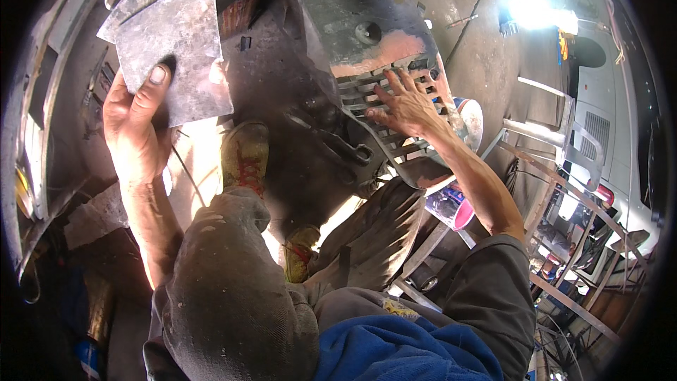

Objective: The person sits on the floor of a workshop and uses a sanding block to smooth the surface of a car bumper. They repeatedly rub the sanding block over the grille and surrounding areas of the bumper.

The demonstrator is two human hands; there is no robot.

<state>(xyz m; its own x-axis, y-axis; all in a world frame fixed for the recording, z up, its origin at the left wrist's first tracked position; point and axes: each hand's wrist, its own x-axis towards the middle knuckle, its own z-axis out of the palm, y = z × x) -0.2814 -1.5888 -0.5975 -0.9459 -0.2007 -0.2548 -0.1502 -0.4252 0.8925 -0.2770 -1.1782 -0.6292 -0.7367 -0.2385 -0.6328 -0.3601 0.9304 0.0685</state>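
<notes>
Gray metal sheet is up at the person's left, long axis running roughly away from the body, slightly tilted. Left hand pinches its near left edge, thumb flat on the face, other fingers mostly hidden behind. Slotted panel sits well apart to the sheet's right, its slotted end under the right hand. Right hand is open, fingers spread over the slats, grasping nothing visible; can't tell how hard it presses. Left hand is nearer the sheet, right nearer the slots.

Gap between metal sheet and slotted panel; shoe obstructs below
</notes>
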